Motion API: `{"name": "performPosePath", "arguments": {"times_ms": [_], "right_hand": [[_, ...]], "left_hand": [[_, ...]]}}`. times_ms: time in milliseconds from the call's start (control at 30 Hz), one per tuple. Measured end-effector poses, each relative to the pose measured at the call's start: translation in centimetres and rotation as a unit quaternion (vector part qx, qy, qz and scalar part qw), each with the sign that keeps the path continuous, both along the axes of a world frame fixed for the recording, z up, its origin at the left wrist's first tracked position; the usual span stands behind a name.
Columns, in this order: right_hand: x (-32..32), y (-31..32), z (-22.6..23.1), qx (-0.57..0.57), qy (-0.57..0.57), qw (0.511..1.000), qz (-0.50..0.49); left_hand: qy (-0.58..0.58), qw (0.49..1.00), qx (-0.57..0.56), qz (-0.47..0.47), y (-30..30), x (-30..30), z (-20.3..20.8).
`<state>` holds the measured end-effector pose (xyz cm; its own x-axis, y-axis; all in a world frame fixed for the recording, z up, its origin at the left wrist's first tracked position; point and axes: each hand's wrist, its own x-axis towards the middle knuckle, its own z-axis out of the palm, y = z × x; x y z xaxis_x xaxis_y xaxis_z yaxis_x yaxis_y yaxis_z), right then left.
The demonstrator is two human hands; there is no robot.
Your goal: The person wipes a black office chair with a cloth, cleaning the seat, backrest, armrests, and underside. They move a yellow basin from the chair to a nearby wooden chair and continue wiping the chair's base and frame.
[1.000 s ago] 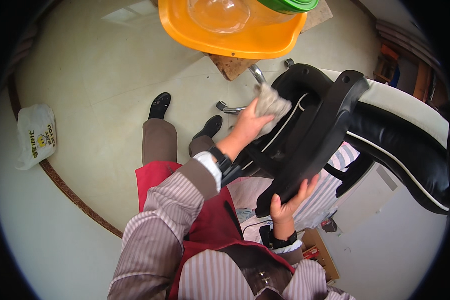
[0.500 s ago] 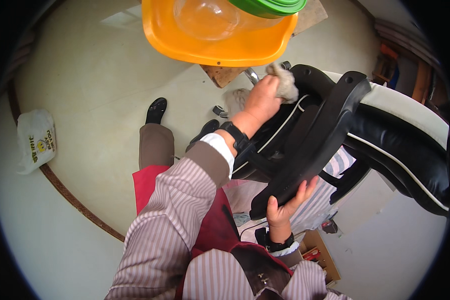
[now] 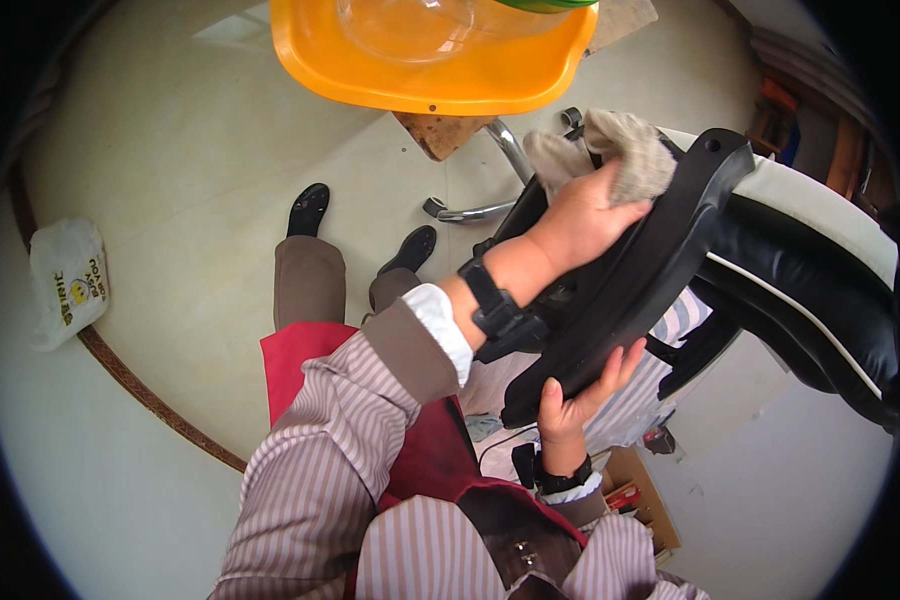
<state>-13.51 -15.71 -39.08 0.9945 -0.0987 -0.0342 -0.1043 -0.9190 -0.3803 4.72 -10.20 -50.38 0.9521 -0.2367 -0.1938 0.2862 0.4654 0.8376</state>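
Note:
My left hand (image 3: pixel 588 222) is closed around a bunched greyish-beige cloth (image 3: pixel 630 160), pressed against the black frame beside the upper part of a curved black armrest (image 3: pixel 630 300). The armrest belongs to an office chair (image 3: pixel 800 270) with black padding and white trim, tipped over toward the right. Thumb and fingers spread apart, my right hand (image 3: pixel 575 410) grips the armrest's lower end from its near edge. Black bands circle both wrists. My left hand and forearm hide part of the chair's frame.
An orange basin (image 3: pixel 420 95) holding a clear container with a green rim sits on a wooden surface (image 3: pixel 440 135) ahead. A chrome chair leg (image 3: pixel 480 214) with casters lies below it. At far left is a white plastic bag (image 3: pixel 68 285). Striped fabric (image 3: pixel 620 405) lies beneath the chair.
My left hand has moved right with the cloth, nearer the armrest. More of the chrome leg shows now. My right hand keeps its hold. The basin appears slightly higher in view.

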Motion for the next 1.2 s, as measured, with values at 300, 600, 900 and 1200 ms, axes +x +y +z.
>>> {"name": "performPosePath", "arguments": {"times_ms": [300, 600, 900, 1200], "right_hand": [[-0.5, -0.4, -0.1, 0.015, -0.002, 1.0, 0.008], [-2.6, -1.2, 0.5, 0.0, 0.0, 0.999, 0.034], [-3.2, -1.4, 0.8, 0.006, 0.012, 0.999, 0.039], [-2.4, -0.7, 1.0, 0.001, 0.018, 0.999, 0.032]], "left_hand": [[0.222, 0.931, -0.184, -0.224, 5.2, -10.6, -2.2], [0.244, 0.945, -0.167, -0.143, 8.8, -9.5, -3.9], [-0.514, 0.666, 0.519, -0.15, 0.8, -3.6, -7.4], [-0.455, 0.663, 0.429, -0.413, 2.6, -7.7, -6.4]]}}
